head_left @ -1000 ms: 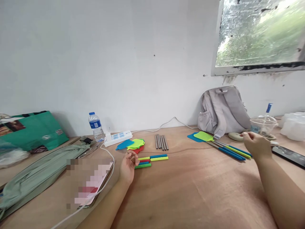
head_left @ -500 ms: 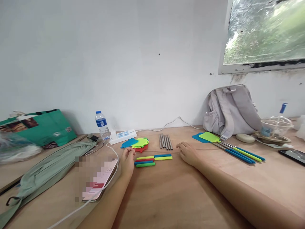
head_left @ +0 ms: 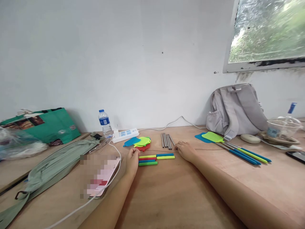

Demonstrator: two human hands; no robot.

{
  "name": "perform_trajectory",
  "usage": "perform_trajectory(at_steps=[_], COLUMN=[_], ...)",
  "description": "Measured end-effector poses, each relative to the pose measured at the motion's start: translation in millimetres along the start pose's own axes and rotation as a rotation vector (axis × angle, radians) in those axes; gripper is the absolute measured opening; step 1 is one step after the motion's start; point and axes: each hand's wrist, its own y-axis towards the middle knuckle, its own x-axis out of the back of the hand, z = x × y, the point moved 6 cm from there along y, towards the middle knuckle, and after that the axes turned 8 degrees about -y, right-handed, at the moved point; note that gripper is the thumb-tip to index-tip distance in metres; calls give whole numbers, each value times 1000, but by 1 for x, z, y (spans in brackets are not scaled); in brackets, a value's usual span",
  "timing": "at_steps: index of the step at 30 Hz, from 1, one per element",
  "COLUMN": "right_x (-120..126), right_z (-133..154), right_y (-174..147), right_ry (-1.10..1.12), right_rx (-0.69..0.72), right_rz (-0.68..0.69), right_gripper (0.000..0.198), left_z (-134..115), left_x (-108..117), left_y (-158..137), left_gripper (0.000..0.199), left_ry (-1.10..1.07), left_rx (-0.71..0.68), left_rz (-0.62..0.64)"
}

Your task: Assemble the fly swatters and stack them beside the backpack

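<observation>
My right hand (head_left: 187,151) has its fingertips closed on the lower end of a metal tube (head_left: 171,140), which slants away from several others lying side by side (head_left: 165,141). My left hand (head_left: 132,160) rests on the table with its fingers curled together, and I see nothing in them. Right beside it lie coloured handle grips: green (head_left: 148,163), yellow (head_left: 166,157) and blue (head_left: 165,155) ones show, with red between. Just beyond is a pile of fly swatter heads, blue (head_left: 131,142), yellow-green (head_left: 143,141) and red (head_left: 143,148).
Assembled fly swatters (head_left: 247,154) lie to the right before a grey backpack (head_left: 235,111). A white power strip (head_left: 125,135) and water bottle (head_left: 105,124) stand near the wall. A phone (head_left: 105,178) with a white cable (head_left: 113,178) across it and a green strap bag (head_left: 62,162) lie left.
My right fingers have closed on the rightmost metal tube, whose near end has swung right, away from the others. My left hand stays by the grips. The view has shifted slightly.
</observation>
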Motion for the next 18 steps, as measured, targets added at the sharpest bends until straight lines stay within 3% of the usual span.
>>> perform_trajectory(at_steps=[9,14,18], right_x=[14,18,18], right_z=[-18,-25,-24], right_y=[-21,-35,-47], right_ry=[-7,-6,53], right_rx=[-66,-128,-201], right_rz=[28,41,100], right_gripper=[19,3,16], left_z=[-11,-14,-15], left_x=[-3,-7,-14], left_y=[-7,-8,-9], left_gripper=[10,7,4], left_ry=[65,154,192], left_rx=[6,-38,-120], left_rz=[89,131,203])
